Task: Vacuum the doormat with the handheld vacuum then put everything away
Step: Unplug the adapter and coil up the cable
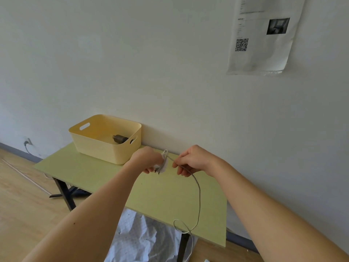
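Basket point(105, 138), pale yellow, sits at the far-left end of the green surface point(94, 176), against the wall; all positions below are relative to it. Inside the basket, by its right handle slot: dark cylindrical part point(120, 138) lying on its side, can't tell if it's the vacuum itself. High up and right of the basket, on the wall: printed sheet point(262, 35) with a QR code. Left of the basket, low on the wall: outlet point(27, 142), dark lead hanging from it. Below and right of the basket, under the surface: crumpled pale sheeting point(139, 237) on the floor. Both forearms reach in from the near side, hands side by side just right of the basket's near-right corner, above the surface. Left hand point(149, 160): back up, fingers curled under, grip closed round a white plug point(162, 166) with cord loops bunched against it. Right hand point(192, 161): further right of the basket, thumb and forefinger pinched on the grey cord point(199, 193) close to the plug. Cord runs from that pinch away from the basket toward the near edge, curls into a loop there, tail drops off the edge.
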Tool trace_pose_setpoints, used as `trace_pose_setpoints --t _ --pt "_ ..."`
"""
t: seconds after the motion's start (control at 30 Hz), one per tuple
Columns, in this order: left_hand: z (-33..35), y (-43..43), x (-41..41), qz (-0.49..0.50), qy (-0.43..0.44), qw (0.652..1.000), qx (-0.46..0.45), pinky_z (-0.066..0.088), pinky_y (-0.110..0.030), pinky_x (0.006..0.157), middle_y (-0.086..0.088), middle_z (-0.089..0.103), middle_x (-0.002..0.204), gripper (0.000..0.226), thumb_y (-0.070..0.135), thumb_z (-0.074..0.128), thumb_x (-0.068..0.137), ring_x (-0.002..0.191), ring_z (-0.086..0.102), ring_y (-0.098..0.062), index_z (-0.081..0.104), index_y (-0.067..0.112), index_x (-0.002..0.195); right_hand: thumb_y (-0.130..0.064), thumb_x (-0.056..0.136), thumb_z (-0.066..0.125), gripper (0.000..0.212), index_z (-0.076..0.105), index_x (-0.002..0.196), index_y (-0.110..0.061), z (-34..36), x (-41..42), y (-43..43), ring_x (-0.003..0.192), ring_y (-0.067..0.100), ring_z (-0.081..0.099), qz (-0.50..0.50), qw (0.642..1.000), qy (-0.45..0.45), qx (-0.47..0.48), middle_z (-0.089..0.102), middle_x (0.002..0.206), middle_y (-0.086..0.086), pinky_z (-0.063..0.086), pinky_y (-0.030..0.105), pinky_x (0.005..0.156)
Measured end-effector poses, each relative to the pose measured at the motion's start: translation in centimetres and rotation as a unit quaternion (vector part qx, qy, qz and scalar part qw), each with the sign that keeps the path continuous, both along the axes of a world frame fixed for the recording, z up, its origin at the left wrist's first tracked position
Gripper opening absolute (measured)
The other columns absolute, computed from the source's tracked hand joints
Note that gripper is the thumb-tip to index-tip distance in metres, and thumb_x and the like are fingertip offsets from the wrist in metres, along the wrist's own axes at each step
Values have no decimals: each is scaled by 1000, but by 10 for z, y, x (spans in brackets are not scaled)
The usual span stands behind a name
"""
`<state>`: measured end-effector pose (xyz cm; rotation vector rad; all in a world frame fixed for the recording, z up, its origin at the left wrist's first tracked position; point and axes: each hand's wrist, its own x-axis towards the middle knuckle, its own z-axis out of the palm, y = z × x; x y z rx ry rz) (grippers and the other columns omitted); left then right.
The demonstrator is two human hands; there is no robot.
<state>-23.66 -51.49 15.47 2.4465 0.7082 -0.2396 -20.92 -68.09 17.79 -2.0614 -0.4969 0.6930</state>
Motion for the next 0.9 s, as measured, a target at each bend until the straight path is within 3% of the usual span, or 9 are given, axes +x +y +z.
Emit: trace_pose_setpoints --t 0.13,0.23,0.37,0.47,0.57,0.67,0.83,0.9 --pt "-2 2 7 104 -49 971 -209 56 -35 79 -8 53 59 20 14 53 88 52 51 -18 55 3 71 -12 96 57 17 71 90 -5 -14 -7 3 61 13 66 53 997 60 22 71 72 6 57 24 66" --pt "-2 5 -1 95 -83 925 -359 56 -33 72 -8 56 65 15 13 52 89 56 53 -18 58 3 79 -16 97 57 16 71 94 -8 -25 -6 1 72 15 68 72 994 80 22 72 81 7 56 30 81" --pt "0 10 -10 43 -58 883 -465 56 -29 66 -5 58 68 13 14 55 86 57 54 -14 63 4 86 -22 96 61 21 72 106 -8 -36 -2 -7 94 17 69 95 990 104 -3 73 94 6 55 29 83" --pt "3 11 -11 8 -30 860 -509 56 -25 60 -4 61 69 16 14 53 86 54 52 -11 66 3 85 -26 96 60 19 72 103 -13 -44 0 -7 97 13 67 101 991 79 -43 72 98 2 53 29 88" --pt "7 11 -13 -36 -6 858 -513 54 -23 56 -3 61 64 17 10 49 86 48 48 -10 65 3 83 -30 96 59 15 70 95 -20 -46 3 -6 96 10 64 92 992 45 -67 72 100 -3 50 30 91" --pt "11 14 -15 -99 42 871 -480 50 -21 53 2 56 58 17 8 47 86 46 40 -9 62 7 79 -34 93 62 14 68 90 -22 -45 8 -7 94 9 61 91 991 -2 -99 71 96 -5 44 26 85" --pt "22 12 -14 -204 129 930 -277 47 -21 58 0 57 83 16 14 49 91 50 35 -11 65 9 92 -26 88 69 16 64 75 -19 -36 20 -3 67 4 54 105 978 -69 -166 63 69 -6 37 18 65" --pt "28 7 -13 -240 151 941 -182 47 -22 60 -1 56 86 14 15 52 90 49 36 -11 65 11 88 -21 87 69 19 62 70 -19 -28 25 -2 60 6 51 109 975 -89 -172 59 65 -3 37 16 58"
